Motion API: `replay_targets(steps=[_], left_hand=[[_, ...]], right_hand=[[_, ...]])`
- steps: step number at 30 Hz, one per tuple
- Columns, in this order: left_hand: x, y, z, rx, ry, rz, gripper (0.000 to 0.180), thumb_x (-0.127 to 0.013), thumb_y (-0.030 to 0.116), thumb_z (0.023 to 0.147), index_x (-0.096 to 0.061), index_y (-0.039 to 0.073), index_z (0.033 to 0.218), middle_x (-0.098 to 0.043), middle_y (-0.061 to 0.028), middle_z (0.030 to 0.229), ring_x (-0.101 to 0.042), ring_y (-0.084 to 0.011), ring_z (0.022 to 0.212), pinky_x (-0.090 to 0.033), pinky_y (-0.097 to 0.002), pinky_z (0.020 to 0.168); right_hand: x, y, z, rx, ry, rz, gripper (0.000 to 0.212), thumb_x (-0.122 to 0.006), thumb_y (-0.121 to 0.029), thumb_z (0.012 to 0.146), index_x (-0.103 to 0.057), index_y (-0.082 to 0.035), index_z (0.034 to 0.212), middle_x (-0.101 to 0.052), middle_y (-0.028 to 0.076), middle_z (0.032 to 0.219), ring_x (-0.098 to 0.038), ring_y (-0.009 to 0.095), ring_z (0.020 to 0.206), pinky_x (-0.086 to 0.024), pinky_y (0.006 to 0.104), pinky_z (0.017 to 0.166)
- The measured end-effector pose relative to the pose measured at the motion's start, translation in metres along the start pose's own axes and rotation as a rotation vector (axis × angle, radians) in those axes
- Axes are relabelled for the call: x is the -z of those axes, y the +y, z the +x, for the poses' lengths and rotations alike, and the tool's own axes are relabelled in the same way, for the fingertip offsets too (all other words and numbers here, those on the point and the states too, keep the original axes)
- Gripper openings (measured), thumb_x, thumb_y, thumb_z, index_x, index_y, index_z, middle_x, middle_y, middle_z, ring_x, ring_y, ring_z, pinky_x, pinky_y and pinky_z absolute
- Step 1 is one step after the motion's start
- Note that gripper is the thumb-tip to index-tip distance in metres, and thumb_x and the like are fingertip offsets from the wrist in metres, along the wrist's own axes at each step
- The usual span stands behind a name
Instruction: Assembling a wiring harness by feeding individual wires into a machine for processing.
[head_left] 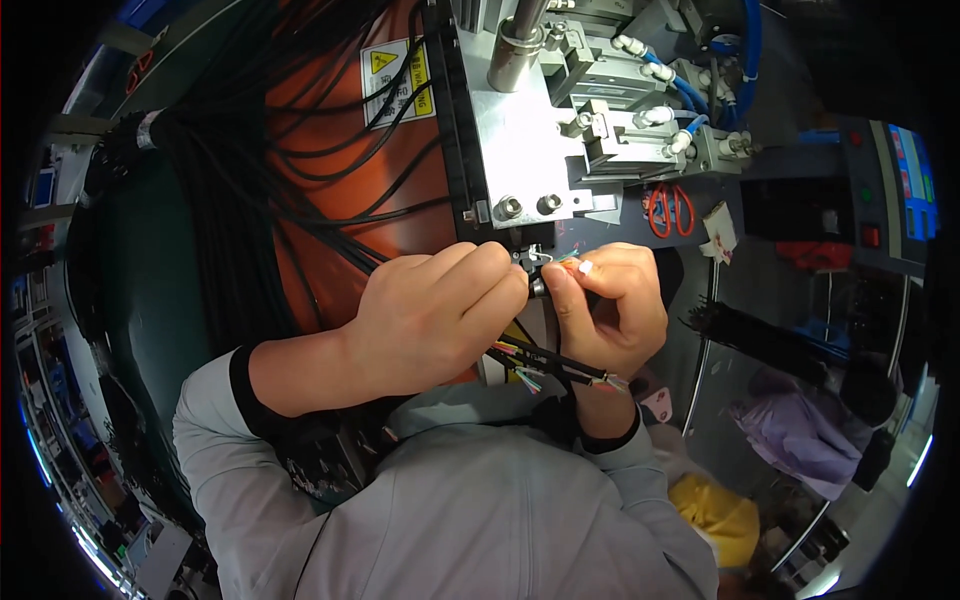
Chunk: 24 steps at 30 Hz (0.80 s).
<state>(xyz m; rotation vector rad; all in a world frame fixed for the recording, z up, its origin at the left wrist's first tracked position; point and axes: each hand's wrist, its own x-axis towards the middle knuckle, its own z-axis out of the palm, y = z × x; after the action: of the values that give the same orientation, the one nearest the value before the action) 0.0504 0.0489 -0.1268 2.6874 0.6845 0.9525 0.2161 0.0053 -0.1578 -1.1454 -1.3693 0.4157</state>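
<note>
My left hand (pixel 440 310) is closed, its fingers curled together beside a small dark fixture below the metal plate (pixel 515 130). What lies between its fingertips is hidden. Just to its right, my right hand (pixel 615 310) pinches thin coloured wires (pixel 568 258) between thumb and forefinger. A small white piece (pixel 586 267) shows at those fingertips; its kind is unclear. White wire ends (pixel 538 254) stick up at the fixture between the hands. Below the hands hang black cables (pixel 545 358) with stripped ends, where fine coloured wires (pixel 528 380) fan out.
A thick bundle of black cables (pixel 215 220) runs over an orange surface (pixel 330 215) on the left. Pneumatic cylinders (pixel 640 135) with blue hoses stand at the back. Red-handled scissors (pixel 670 210) lie to their front right. A control box with screen (pixel 905 185) stands far right.
</note>
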Motion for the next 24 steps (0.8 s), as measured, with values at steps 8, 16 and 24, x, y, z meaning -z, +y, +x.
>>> replay_targets(steps=[8,16,24], left_hand=[[-0.014,-0.007,-0.013,0.0,-0.01,0.038,0.026,-0.065,0.006,0.065,-0.065,0.004,0.09,-0.049,-0.0004,0.07,-0.047,-0.011,0.055,-0.033,-0.0238,0.041],[-0.019,-0.005,-0.024,-0.042,-0.046,0.181,0.033,-0.064,0.009,0.066,-0.066,0.008,0.099,-0.047,0.0023,0.07,-0.046,-0.0087,0.056,-0.033,-0.0216,0.043],[-0.02,-0.006,-0.031,0.056,-0.226,0.283,0.034,-0.06,0.012,0.07,-0.065,0.009,0.104,-0.043,0.0021,0.072,-0.044,-0.0081,0.057,-0.033,-0.0211,0.044]], right_hand=[[0.02,0.005,-0.001,-0.649,-0.216,0.4,0.016,-0.069,-0.002,0.077,-0.054,-0.003,0.072,-0.059,0.003,0.084,-0.052,0.008,0.072,-0.04,0.0237,0.061],[0.012,0.014,-0.01,-0.623,-0.19,0.291,0.008,-0.066,-0.001,0.079,-0.058,0.0,0.078,-0.06,0.005,0.081,-0.054,0.01,0.072,-0.043,0.0232,0.065],[-0.011,0.028,-0.013,-0.19,-0.248,-0.227,0.003,-0.061,0.004,0.078,-0.058,0.005,0.077,-0.059,0.009,0.075,-0.055,0.014,0.068,-0.044,0.0239,0.064]])
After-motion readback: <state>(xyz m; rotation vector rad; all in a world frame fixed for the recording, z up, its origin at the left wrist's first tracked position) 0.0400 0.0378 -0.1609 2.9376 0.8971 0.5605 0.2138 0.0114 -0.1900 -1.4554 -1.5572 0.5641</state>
